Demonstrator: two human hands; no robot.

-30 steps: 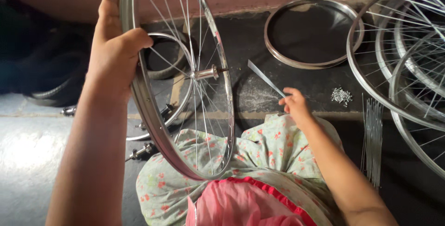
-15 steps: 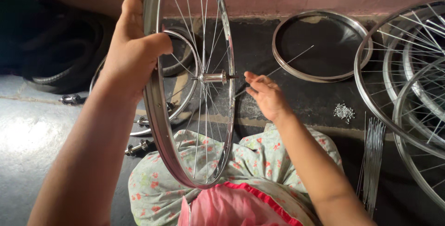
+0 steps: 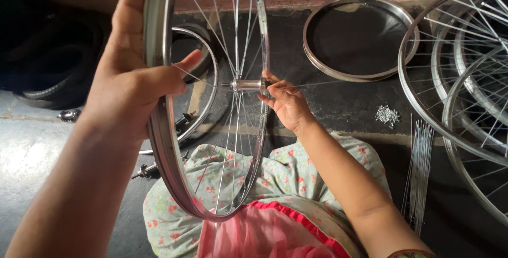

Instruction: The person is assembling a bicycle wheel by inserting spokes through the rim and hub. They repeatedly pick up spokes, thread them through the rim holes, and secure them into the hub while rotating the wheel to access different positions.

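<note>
Right hand [image 3: 286, 104] has come in from the right side of the frame over the last second and now sits at the hub [image 3: 248, 84], fingers pinched on a thin spoke [image 3: 328, 83] running off right, so it looks to be going into the hub. Left hand [image 3: 132, 78] stays clamped on the wheel rim [image 3: 159, 131], upright at centre-left. Loose spokes [image 3: 420, 168] lie on the floor, lower right.

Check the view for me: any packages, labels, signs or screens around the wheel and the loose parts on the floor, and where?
None in view: no package, label, sign or screen.
Only bare metal parts show: the spoked wheel held upright by the left hand, the right hand at its hub, an empty rim on the floor, a bundle of loose spokes and a small pile of nipples.
</note>
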